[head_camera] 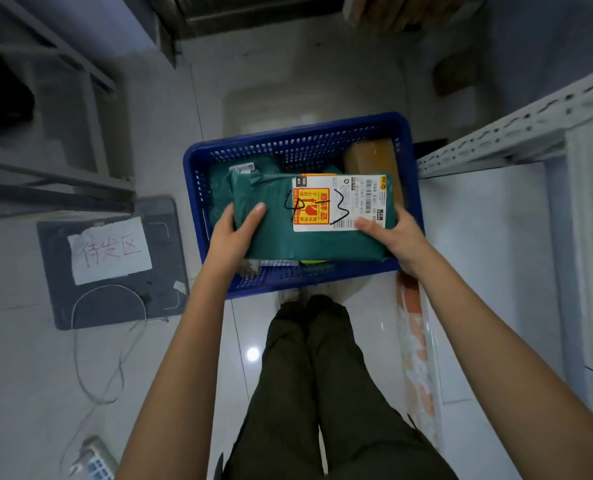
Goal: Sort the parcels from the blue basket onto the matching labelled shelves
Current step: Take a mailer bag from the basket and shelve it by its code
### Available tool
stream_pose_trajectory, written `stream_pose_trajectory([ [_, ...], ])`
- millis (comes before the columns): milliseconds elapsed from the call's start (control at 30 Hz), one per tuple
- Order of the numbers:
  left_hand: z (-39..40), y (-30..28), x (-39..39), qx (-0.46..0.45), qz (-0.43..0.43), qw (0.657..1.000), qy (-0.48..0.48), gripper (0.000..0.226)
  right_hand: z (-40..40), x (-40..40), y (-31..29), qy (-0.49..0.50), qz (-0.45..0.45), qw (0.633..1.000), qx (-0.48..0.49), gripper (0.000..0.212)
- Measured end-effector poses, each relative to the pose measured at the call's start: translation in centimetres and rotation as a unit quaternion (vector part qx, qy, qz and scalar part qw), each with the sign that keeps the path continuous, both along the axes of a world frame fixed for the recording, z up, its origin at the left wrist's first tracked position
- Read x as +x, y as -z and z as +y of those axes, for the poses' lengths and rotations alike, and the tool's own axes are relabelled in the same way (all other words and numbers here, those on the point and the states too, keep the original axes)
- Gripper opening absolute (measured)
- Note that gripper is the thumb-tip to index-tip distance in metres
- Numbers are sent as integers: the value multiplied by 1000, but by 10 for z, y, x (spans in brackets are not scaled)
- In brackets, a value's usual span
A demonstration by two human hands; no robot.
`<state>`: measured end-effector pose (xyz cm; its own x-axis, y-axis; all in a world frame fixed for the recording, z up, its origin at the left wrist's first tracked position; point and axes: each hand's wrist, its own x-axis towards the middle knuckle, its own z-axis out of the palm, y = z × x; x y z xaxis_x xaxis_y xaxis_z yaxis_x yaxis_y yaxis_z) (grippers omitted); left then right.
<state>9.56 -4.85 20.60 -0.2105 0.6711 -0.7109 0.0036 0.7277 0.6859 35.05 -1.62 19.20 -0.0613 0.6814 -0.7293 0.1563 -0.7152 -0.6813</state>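
Note:
A blue basket [290, 135] stands on the pale tiled floor in front of my feet. Over it I hold a green parcel [305, 242] with a white shipping label [340, 202] that carries an orange sticker and black handwritten marks. My left hand [234, 230] grips the parcel's left edge, thumb on top. My right hand [393, 233] grips its right edge, thumb on the label. Another green parcel [243, 171] and a brown cardboard box [373, 155] lie in the basket behind it.
A dark mat [115, 299] with a white paper sign in red writing lies on the floor to the left, under grey shelving [46, 174]. A white metal shelf [516, 133] stands to the right. A power strip [96, 459] and its cable lie at lower left.

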Motion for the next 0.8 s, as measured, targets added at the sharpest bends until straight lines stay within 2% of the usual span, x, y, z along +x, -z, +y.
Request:
stream_pose_trajectory([
  [100, 1, -34, 16, 18, 5, 1000, -9, 35, -7, 14, -35, 0, 11, 1000, -2, 54],
  [233, -9, -78, 36, 45, 37, 998, 30, 60, -25, 27, -71, 23, 11, 1000, 19, 45],
  [400, -12, -112, 53, 79, 37, 995, 43, 40, -57, 38, -120, 134, 3, 988, 70, 23],
  [533, -12, -127, 64, 95, 17, 990, 105, 33, -92, 37, -142, 226, -53, 969, 84, 27],
  [667, -5, -131, 68, 95, 7, 979, 181, 57, -122, 29, -157, 298, -72, 949, 76, 21],
  [800, 9, -148, 84, 115, -17, 951, 286, 40, -156, 17, -176, 407, -97, 904, 86, 23],
])
